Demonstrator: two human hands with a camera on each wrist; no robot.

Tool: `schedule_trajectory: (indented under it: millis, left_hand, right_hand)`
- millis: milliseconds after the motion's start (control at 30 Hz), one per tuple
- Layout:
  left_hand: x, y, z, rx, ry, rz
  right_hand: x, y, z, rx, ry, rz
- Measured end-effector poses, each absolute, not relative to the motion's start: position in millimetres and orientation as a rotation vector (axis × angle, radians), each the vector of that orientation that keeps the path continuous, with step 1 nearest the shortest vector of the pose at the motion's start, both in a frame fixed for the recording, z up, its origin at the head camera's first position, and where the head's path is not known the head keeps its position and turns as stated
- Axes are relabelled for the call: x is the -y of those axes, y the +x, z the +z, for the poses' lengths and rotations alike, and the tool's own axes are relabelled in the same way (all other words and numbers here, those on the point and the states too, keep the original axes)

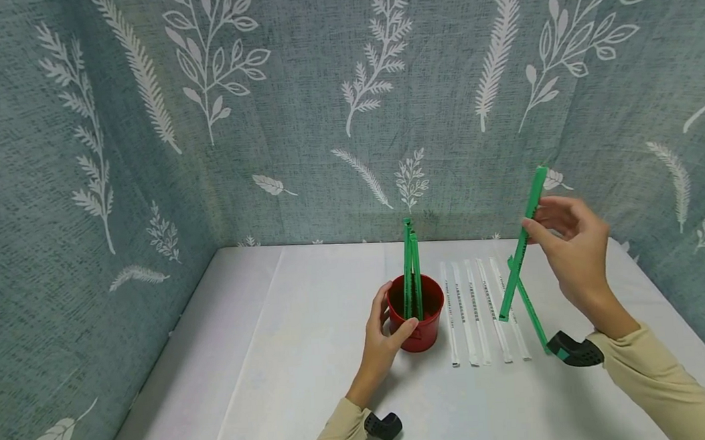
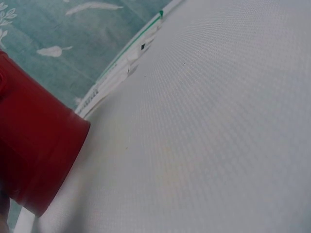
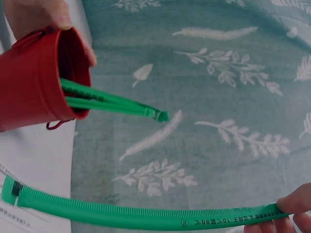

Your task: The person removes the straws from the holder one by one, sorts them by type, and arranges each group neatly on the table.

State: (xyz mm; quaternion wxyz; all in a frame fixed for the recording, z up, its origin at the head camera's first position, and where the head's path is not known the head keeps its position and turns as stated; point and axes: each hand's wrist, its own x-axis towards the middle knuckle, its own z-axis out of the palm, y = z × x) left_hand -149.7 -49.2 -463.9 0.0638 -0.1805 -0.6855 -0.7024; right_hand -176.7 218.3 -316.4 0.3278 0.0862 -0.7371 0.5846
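Teal cloth printed with white leaves and ferns walls in a white counter [image 1: 313, 381]. On it stands a red bucket [image 1: 420, 323] with green wrapped straws [image 1: 411, 270] upright inside; the left hand [image 1: 382, 335] curls round its left side, thumb on the rim. Just right of the bucket lies a row of white wrapped straws [image 1: 479, 310]. The right hand [image 1: 569, 248] pinches a green straw [image 1: 520, 248], tilted, above that row, its lower end near them.

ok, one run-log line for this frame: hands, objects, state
left hand: grips red pot | right hand: pinches green straw above table | in pot: green straws upright | white wrapped straws: lying in row
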Motion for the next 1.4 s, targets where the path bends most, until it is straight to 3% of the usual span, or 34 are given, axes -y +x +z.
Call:
schedule_trajectory:
  millis: [1033, 1400]
  left_hand:
    - [48.9, -149.5, -465.9, 2.062, -0.545, -2.099]
    - [49.7, -149.2, -464.7, 2.069, -0.55, -2.096]
  right_hand:
    - [-272.4, -202.9, -364.2, 2.198, -0.164, 1.452]
    - [-290.7, -216.8, -384.7, 2.419, -0.187, 1.397]
